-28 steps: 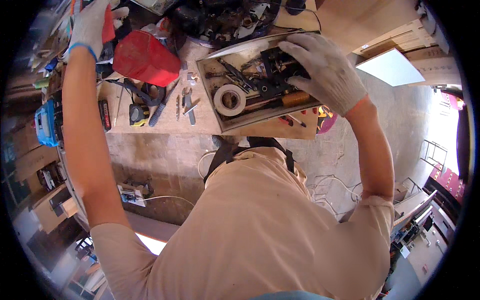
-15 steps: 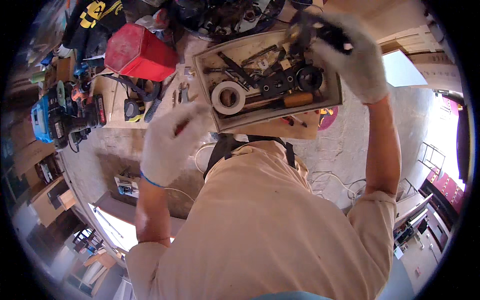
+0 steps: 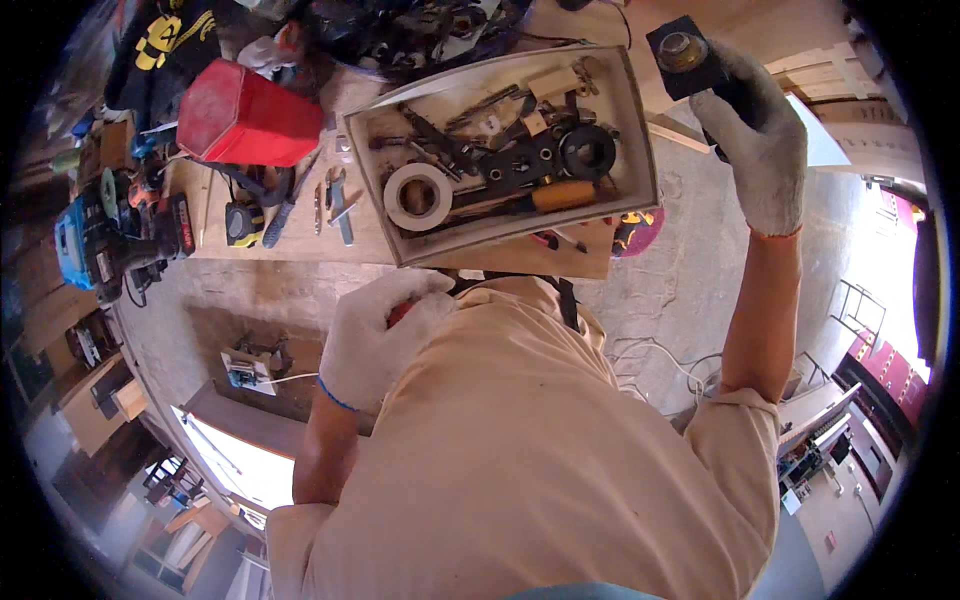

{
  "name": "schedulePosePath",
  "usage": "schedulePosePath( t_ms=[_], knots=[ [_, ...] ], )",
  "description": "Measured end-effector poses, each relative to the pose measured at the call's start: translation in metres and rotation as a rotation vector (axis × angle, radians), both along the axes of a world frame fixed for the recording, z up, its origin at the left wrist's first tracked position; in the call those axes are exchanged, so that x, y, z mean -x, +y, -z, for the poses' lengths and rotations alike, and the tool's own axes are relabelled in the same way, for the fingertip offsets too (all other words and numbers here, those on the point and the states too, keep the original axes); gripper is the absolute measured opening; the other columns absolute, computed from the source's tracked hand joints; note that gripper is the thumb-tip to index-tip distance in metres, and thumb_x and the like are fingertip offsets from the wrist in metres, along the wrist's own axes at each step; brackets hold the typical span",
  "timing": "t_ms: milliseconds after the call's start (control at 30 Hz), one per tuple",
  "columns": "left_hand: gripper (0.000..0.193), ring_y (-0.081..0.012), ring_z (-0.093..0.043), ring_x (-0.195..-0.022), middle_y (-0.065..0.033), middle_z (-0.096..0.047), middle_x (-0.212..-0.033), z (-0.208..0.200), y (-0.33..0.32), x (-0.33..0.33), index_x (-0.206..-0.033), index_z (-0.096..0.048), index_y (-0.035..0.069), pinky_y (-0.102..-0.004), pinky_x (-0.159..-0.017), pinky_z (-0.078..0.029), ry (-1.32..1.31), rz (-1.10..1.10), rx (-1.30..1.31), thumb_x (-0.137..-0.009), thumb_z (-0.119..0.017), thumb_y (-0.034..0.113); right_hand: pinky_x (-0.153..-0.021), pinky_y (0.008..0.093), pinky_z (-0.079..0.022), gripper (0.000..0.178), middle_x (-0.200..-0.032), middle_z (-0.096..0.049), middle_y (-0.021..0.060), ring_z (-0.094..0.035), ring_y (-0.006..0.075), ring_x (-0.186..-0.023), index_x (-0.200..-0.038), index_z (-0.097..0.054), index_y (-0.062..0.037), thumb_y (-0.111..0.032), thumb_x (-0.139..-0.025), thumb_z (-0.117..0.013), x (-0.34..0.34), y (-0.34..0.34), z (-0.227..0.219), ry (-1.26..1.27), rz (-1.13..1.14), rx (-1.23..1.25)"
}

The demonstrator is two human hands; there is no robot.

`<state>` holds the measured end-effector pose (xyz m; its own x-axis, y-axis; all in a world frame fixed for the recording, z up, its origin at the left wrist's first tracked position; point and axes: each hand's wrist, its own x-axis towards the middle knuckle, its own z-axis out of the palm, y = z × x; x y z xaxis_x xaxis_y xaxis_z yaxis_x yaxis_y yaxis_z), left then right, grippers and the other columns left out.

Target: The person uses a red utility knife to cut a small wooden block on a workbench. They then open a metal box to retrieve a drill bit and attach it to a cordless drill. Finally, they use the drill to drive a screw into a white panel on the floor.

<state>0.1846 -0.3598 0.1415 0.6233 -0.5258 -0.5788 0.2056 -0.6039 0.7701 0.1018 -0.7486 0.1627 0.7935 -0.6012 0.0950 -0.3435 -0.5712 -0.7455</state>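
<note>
While my right hand (image 3: pixel 757 140) grips a black block (image 3: pixel 683 85) with a round insert, apart from the right end of the tray (image 3: pixel 638 130), my left hand (image 3: pixel 375 330) is half curled beside my shirt (image 3: pixel 560 400); its contents I cannot tell. Current step, apparently: holding the block clear. Any next move calls for a firm grip.
</note>
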Motion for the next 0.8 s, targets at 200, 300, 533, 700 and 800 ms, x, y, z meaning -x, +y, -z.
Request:
schedulePosePath(
  t_ms=[200, 300, 533, 700, 800],
  knots=[
    [0.023, -0.0281, -0.075, -0.090, -0.0155, -0.076, -0.104, -0.026, -0.029, -0.016, -0.116, -0.077, 0.002, -0.0388, -0.083, -0.059, -0.417, 0.164, -0.059, -0.097, -0.077, 0.016, -0.073, 0.0233, -0.054, 0.046, -0.104, -0.076, 0.0020, -0.065, 0.0064, -0.084, -0.139, -0.074, -0.0060, -0.023, -0.096, -0.077, 0.009, -0.005, 0.005, -0.015, 0.038, -0.004],
    [0.027, -0.0328, -0.075, -0.091, -0.0158, -0.073, -0.106, -0.019, -0.067, -0.038, -0.117, -0.073, 0.004, -0.0439, -0.079, -0.060, -0.777, 0.363, -0.045, -0.095, -0.078, 0.020, -0.072, 0.0239, -0.054, 0.045, -0.102, -0.076, 0.0014, -0.064, 0.0059, -0.082, -0.137, -0.075, -0.0056, -0.021, -0.095, -0.077, 0.015, -0.001, 0.005, -0.052, -0.001, -0.066],
    [0.037, -0.0379, -0.075, -0.095, -0.0154, -0.065, -0.116, 0.009, -0.129, -0.058, -0.116, -0.063, 0.007, -0.0499, -0.078, -0.063, -0.991, 0.808, -0.283, -0.094, -0.078, 0.032, -0.077, 0.0272, -0.059, 0.043, -0.102, -0.079, 0.0040, -0.070, 0.0079, -0.087, -0.130, -0.075, -0.0019, -0.019, -0.092, -0.085, 0.039, 0.005, 0.009, -0.006, 0.086, -0.096],
    [0.034, -0.0385, -0.075, -0.095, -0.0158, -0.065, -0.112, 0.012, -0.133, -0.064, -0.113, -0.063, 0.006, -0.0504, -0.077, -0.064, -1.039, 0.783, -0.320, -0.094, -0.076, 0.031, -0.080, 0.0265, -0.060, 0.044, -0.108, -0.079, 0.0054, -0.072, 0.0087, -0.089, -0.134, -0.073, -0.0006, -0.013, -0.093, -0.084, 0.056, 0.001, 0.022, -0.078, 0.123, -0.222],
    [0.030, -0.0392, -0.075, -0.095, -0.0164, -0.066, -0.113, 0.014, -0.131, -0.067, -0.112, -0.063, 0.007, -0.0514, -0.078, -0.063, -1.048, 0.772, -0.366, -0.095, -0.075, 0.029, -0.082, 0.0267, -0.061, 0.044, -0.108, -0.079, 0.0051, -0.073, 0.0093, -0.091, -0.134, -0.073, -0.0002, -0.012, -0.093, -0.083, 0.060, -0.002, 0.027, -0.081, 0.136, -0.240]
  ],
)
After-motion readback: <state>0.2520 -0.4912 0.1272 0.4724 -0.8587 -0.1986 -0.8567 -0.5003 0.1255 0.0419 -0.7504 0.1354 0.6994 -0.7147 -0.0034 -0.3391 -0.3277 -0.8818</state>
